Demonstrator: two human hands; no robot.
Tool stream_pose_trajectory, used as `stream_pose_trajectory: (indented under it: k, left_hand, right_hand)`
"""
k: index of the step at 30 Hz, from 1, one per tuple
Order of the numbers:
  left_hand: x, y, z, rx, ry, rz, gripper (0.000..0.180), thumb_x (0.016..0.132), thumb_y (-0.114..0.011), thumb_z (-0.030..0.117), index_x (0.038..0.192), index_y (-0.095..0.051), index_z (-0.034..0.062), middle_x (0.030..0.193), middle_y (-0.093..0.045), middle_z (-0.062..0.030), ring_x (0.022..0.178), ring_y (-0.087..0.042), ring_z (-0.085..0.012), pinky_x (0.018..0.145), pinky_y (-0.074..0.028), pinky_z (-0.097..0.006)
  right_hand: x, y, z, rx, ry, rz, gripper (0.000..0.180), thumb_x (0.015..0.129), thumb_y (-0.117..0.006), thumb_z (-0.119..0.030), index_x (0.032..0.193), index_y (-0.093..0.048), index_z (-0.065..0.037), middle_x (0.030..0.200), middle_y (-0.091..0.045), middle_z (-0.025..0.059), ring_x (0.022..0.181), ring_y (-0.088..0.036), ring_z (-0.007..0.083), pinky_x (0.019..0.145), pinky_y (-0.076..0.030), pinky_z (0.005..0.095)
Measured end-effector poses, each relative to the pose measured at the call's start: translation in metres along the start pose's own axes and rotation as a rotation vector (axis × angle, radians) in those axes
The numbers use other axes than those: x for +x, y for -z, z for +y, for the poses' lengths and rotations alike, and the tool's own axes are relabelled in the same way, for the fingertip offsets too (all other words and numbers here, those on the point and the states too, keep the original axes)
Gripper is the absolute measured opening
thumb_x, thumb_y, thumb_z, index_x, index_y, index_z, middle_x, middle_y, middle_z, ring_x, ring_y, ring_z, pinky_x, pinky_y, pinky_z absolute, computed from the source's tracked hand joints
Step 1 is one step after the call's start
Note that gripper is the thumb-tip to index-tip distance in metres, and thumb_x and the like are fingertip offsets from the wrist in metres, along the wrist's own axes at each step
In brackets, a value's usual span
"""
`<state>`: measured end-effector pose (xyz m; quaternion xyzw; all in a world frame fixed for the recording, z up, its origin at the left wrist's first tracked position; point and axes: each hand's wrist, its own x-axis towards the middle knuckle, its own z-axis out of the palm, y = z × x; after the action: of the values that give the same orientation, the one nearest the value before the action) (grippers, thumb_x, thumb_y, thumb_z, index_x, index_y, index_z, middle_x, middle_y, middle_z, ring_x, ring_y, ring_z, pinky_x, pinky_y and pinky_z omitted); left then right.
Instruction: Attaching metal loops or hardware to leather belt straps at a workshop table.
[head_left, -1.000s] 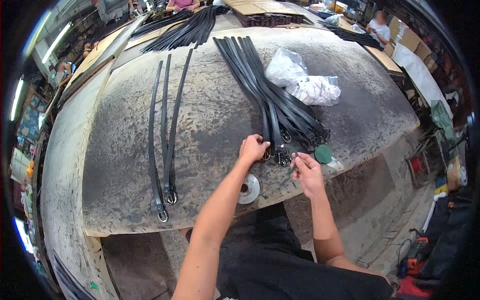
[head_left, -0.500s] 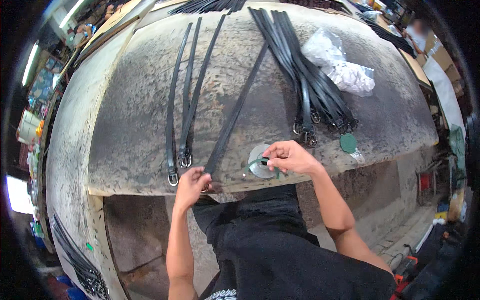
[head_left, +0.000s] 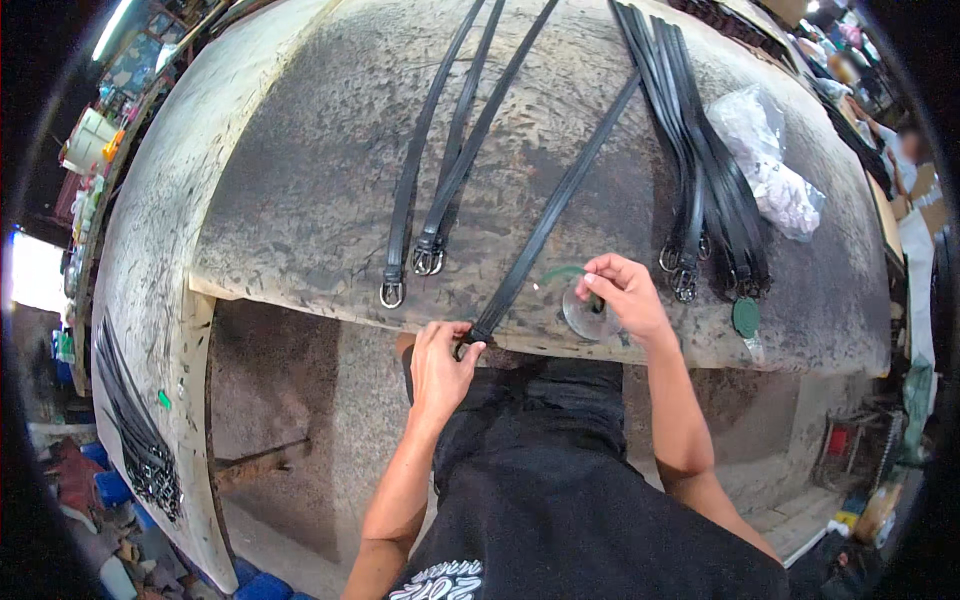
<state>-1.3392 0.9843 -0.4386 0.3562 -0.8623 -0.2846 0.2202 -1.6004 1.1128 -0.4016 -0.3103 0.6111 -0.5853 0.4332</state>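
My left hand (head_left: 443, 362) is closed on the buckle end of a black belt (head_left: 556, 205), at the table's near edge. The rest of that belt runs up and away to the right across the table. My right hand (head_left: 632, 297) pinches a thin green strip (head_left: 562, 272), which curves out to the left from the fingertips. Under and beside these fingers lies a clear round disc (head_left: 590, 318), partly covered by the hand. Left of the held belt, three black belts (head_left: 405, 225) lie with silver buckles toward me.
A thick bundle of black belts (head_left: 690, 150) lies on the worn table (head_left: 330, 180), right of centre. Beside it are a clear plastic bag (head_left: 770, 165) with pale contents and a green round piece (head_left: 745, 317). More belts (head_left: 135, 430) rest on the left side surface.
The view has shifted, so the table's things appear farther right. My left hand has closed round the belt's buckle end. My right hand still holds the green strip by the disc.
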Motion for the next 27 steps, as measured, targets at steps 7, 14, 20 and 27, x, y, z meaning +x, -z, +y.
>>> stream_pose_trajectory:
  k: [7,14,20,27]
  left_hand:
    - [0.013,0.003,0.024,-0.287,0.223,0.016,0.016,0.081,-0.073,0.006,0.092,-0.066,-0.0039,0.084,-0.064,-0.0120,0.064,-0.064,-0.0198,0.059,-0.050,-0.030]
    - [0.002,-0.007,0.012,-0.417,0.315,0.088,0.006,0.088,-0.065,0.000,0.090,-0.065,-0.0051,0.083,-0.067,-0.0127,0.069,-0.069,-0.0172,0.061,-0.052,-0.027]
    - [0.002,-0.004,0.013,-0.431,0.351,0.040,0.007,0.090,-0.062,0.000,0.094,-0.063,-0.0056,0.081,-0.070,-0.0099,0.075,-0.069,-0.0131,0.068,-0.054,-0.026]
    - [0.001,-0.002,0.013,-0.414,0.326,0.036,0.008,0.090,-0.063,0.000,0.095,-0.064,-0.0056,0.081,-0.070,-0.0098,0.075,-0.069,-0.0136,0.069,-0.054,-0.027]
  right_hand:
    - [0.006,-0.064,0.020,-0.053,0.111,0.013,0.021,0.094,-0.055,-0.002,0.114,-0.058,0.003,0.085,-0.067,0.0053,0.078,-0.063,0.0108,0.073,-0.050,0.0254]
    - [0.008,-0.073,0.025,-0.479,0.393,-0.023,0.018,0.086,-0.064,-0.002,0.104,-0.066,0.000,0.079,-0.070,0.0087,0.072,-0.069,0.0143,0.066,-0.053,0.0268]
    - [0.007,-0.071,0.024,-0.477,0.359,-0.063,0.015,0.085,-0.065,-0.006,0.099,-0.066,-0.002,0.077,-0.067,0.0135,0.066,-0.066,0.0273,0.059,-0.050,0.0344]
    - [0.009,-0.071,0.023,-0.542,0.380,-0.097,0.016,0.087,-0.063,-0.004,0.103,-0.066,0.000,0.078,-0.070,0.0092,0.072,-0.070,0.0192,0.066,-0.054,0.0294]
